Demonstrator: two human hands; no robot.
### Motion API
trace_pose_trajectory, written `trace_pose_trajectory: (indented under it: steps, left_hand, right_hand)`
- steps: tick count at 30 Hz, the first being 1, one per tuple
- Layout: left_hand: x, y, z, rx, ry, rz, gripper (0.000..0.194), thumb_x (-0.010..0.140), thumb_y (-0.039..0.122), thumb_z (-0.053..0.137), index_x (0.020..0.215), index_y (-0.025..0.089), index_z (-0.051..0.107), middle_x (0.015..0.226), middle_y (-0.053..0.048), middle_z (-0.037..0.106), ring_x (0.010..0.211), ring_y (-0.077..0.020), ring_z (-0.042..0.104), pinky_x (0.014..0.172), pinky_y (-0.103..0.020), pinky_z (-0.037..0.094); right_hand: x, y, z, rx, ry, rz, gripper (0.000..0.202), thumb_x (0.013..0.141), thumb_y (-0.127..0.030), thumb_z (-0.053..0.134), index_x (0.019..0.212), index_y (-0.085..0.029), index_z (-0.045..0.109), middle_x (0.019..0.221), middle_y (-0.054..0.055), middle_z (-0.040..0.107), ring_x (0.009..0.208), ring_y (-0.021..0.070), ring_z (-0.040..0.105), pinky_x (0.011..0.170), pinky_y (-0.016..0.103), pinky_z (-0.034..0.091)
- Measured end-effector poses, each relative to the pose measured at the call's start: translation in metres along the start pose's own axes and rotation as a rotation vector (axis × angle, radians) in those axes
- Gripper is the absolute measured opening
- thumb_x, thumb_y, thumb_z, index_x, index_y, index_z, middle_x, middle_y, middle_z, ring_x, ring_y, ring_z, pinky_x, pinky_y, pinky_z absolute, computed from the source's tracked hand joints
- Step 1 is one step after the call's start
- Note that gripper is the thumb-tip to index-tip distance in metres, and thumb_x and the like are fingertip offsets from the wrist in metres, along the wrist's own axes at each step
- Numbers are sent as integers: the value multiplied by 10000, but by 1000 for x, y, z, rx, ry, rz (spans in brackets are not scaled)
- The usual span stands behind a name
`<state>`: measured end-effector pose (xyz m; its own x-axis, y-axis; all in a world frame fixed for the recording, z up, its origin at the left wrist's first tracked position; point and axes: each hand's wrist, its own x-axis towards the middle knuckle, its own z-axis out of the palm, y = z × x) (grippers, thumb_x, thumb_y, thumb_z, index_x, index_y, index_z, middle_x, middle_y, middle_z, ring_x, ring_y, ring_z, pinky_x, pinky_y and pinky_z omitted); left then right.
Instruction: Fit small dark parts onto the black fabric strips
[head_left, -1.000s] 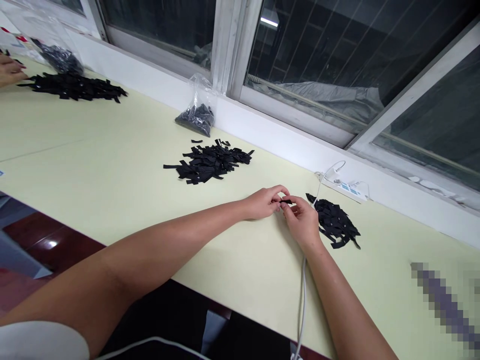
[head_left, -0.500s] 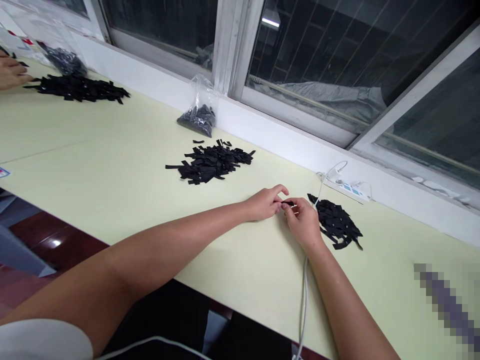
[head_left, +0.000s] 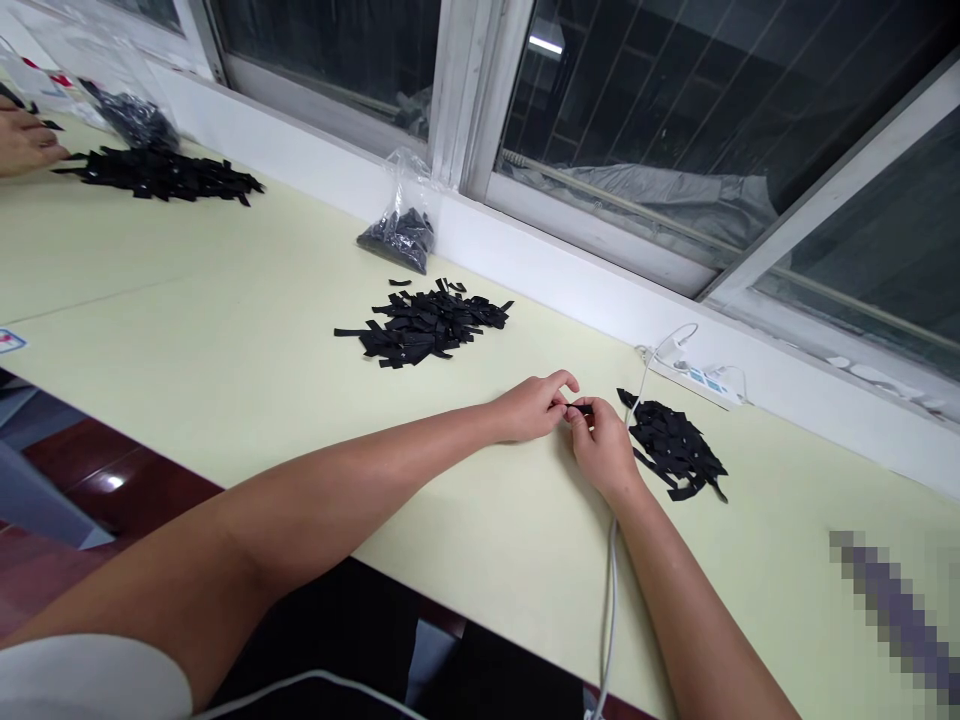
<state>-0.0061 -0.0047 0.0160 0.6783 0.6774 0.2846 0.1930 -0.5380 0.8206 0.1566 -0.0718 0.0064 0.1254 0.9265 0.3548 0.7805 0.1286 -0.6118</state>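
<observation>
Between my two hands is a small black fabric strip (head_left: 580, 409), seen over the pale table. My left hand (head_left: 534, 406) pinches its left end between thumb and a finger, with the index finger raised and bent. On the other end my right hand (head_left: 604, 440) closes its thumb and fingertips. Right beside my right hand lies a pile of black strips (head_left: 677, 445) with small shiny spots. A larger pile of similar strips (head_left: 431, 325) spreads to the left, beyond my left forearm. Fine detail on the held strip is too small to make out.
A clear plastic bag (head_left: 401, 235) of black pieces stands against the wall ledge. A power strip (head_left: 694, 378) has a white cable (head_left: 613, 600) running under my right wrist. Far left, another person's hand (head_left: 26, 142) is near another black pile (head_left: 165, 175) and bag.
The black strip shows a little more, lying straighter between my fingers. Both hands stay almost in place; the whole view shifts slightly.
</observation>
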Motion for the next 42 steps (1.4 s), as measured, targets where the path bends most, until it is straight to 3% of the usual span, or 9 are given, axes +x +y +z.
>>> trace_pose_trajectory:
  steps: [6, 14, 27, 36, 42]
  left_hand:
    - [1, 2, 1, -59, 39, -4, 126, 877, 237, 547, 965, 182, 617, 875, -23, 714, 781, -140, 629, 725, -261, 463]
    - [4, 0, 2, -87, 75, -59, 138, 845, 287, 576, 875, 163, 629, 761, -10, 655, 664, -122, 553, 612, -242, 414]
    - [8, -3, 6, -265, 43, -118, 66, 820, 170, 564, 869, 150, 603, 783, -24, 678, 681, -103, 607, 648, -220, 481]
    - [7, 0, 5, -273, 72, -144, 67, 816, 213, 580, 837, 152, 599, 733, -5, 632, 606, -87, 544, 558, -206, 417]
    - [9, -3, 4, -339, 78, -141, 69, 813, 189, 554, 852, 151, 597, 744, -1, 633, 640, -93, 551, 583, -213, 412]
  right_hand:
    - [1, 0, -3, 110, 45, 96, 352, 883, -496, 543, 1021, -181, 618, 824, 78, 712, 705, 212, 656, 634, 332, 482]
    - [4, 6, 1, 326, 95, 168, 390, 783, -526, 673, 971, -189, 614, 685, 27, 642, 542, 162, 566, 480, 272, 424]
    - [5, -7, -1, 569, 138, 260, 397, 709, -490, 739, 917, -180, 604, 652, -10, 582, 510, 125, 512, 455, 261, 429]
    - [6, -4, 0, 636, 131, 273, 368, 707, -449, 759, 917, -187, 609, 599, -42, 547, 474, 106, 474, 450, 252, 392]
    - [4, -5, -1, 642, 104, 268, 369, 709, -445, 770, 936, -198, 616, 628, -39, 561, 485, 97, 472, 457, 248, 405]
